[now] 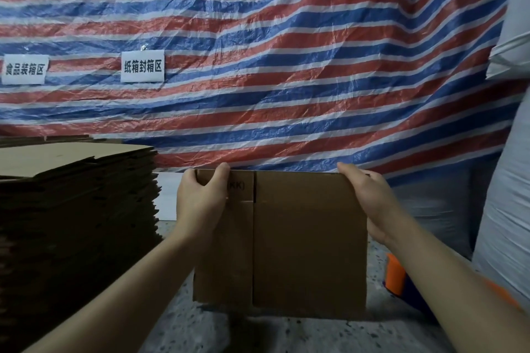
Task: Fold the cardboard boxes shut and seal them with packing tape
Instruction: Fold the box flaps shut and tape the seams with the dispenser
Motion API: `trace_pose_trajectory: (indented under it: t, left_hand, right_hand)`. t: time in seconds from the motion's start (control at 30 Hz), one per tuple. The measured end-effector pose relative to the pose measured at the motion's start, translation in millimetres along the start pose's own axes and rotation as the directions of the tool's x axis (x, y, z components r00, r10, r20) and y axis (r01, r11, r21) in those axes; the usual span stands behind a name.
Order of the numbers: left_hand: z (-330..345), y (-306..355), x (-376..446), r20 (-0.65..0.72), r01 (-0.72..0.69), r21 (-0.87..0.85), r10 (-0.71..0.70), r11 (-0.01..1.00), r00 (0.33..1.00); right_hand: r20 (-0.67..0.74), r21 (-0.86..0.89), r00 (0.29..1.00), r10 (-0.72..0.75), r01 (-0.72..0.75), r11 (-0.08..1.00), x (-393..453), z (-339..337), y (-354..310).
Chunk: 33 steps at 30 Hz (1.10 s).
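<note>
While each hand [200,203] [370,203] grips the flat box [301,243], stacked cardboard [77,209] crowds left; orange dispenser [395,275] right.

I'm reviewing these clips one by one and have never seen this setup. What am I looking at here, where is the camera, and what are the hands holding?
There is no machine here: a person wears one camera on the head, looking forward and down at their own bare hands. The left hand and right hand grip the top corners of a flattened cardboard box, held upright above a speckled floor. On the left stands a tall stack of flat cardboard. At the right, partly hidden by the arm, lies an orange tool, perhaps a tape dispenser. Behind hangs a striped tarp bearing two paper signs.
</note>
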<state>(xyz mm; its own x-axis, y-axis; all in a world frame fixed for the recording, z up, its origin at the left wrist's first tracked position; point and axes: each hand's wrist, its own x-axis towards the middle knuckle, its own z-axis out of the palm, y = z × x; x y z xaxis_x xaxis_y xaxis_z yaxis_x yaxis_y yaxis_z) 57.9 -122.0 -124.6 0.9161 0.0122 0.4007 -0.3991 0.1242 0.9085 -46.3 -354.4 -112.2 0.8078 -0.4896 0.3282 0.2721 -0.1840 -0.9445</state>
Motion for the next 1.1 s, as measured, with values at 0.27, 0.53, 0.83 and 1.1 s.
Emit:
trace_pose_trajectory:
  t: [0.27, 0.53, 0.83, 1.1]
  left_hand:
    - [3.8, -17.5, 9.7, 0.022, 0.035, -0.007, -0.034, 0.999, 0.999]
    - [7.4, -12.1, 3.9, 0.081, 0.228, -0.093, -0.221, 0.969, 0.972]
    - [1.3, -1.8, 6.3, 0.144, 0.278, -0.024, -0.272, 0.96, 0.952]
    - [-3.0, 28.2, 12.4, 0.41, 0.265, -0.127, -0.193, 0.956, 0.892]
  right_hand:
    - [0.023, -0.013, 0.999, 0.036, -0.036, 0.999, 6.2, -0.5, 15.0]
    - [-0.005, -0.046, 0.998, 0.065, -0.065, 0.997, 4.5, -1.9, 13.8]
    - [0.167, 0.117, 0.982, 0.087, -0.107, 0.987, -2.2, -2.6, 4.8]
    - [0.116, 0.137, 0.993, -0.037, 0.021, 0.99, -10.4, 20.0, -6.1]
